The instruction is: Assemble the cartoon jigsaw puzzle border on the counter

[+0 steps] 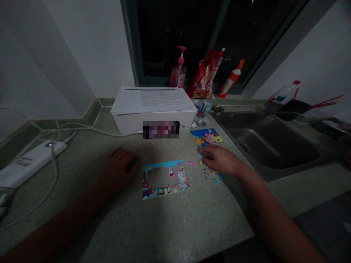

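Note:
A jigsaw puzzle (185, 186) lies on the counter, its border joined around a bare middle. A pink character piece (170, 172) sits inside the border. To its left, my left hand (122, 164) rests on the counter with bent fingers and the thumb apart, holding nothing I can see. My right hand (218, 157) reaches over a pile of loose puzzle pieces (212, 176); its thumb and fingers are apart, fingertips low at the pile's far edge. Several pink pieces (192, 163) lie between puzzle and pile. A colourful picture card (207, 136) lies just beyond my right hand.
A white box (126, 122) with a printed sheet (156, 99) on top stands behind, a phone (161, 130) leaning on it. Cans (205, 109) stand beside it. A sink (268, 142) is right, a power strip (33, 160) and cable left. A pump bottle (178, 75) stands by the window.

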Demonstrator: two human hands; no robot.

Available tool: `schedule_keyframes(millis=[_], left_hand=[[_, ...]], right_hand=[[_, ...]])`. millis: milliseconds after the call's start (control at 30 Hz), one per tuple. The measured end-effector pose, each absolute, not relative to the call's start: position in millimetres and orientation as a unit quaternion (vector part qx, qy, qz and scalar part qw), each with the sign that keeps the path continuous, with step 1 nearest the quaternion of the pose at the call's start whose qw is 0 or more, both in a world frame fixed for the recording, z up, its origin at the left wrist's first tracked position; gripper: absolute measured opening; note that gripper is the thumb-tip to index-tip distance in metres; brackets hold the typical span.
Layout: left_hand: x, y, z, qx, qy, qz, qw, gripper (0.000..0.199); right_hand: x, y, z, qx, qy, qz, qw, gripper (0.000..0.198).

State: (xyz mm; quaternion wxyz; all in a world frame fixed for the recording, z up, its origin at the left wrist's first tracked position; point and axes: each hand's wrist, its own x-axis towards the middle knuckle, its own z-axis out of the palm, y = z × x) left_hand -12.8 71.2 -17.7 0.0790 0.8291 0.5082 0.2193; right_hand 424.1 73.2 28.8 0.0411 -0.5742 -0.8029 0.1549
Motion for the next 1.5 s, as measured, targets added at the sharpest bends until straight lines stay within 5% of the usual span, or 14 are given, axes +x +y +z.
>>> schedule_keyframes(millis=[500, 1033, 1500], left_hand=[[-13.9, 71.4, -21.0, 0.835, 0.502, 0.213, 0.070, 0.025], [-14.3, 72.1, -22.0, 0.834, 0.497, 0.228, 0.076, 0.021], [-13.3, 71.3, -23.5, 0.834, 0.498, 0.228, 0.071, 0.023]], right_hand=[[422.9, 76.5, 31.1, -0.591, -0.775, 0.211, 0.073, 0.015], [374.0, 70.9, 29.2, -0.534, -0.696, 0.415, 0.243, 0.005], [335.1, 69.9, 8.1, -0.511, -0.697, 0.454, 0.218, 0.010]])
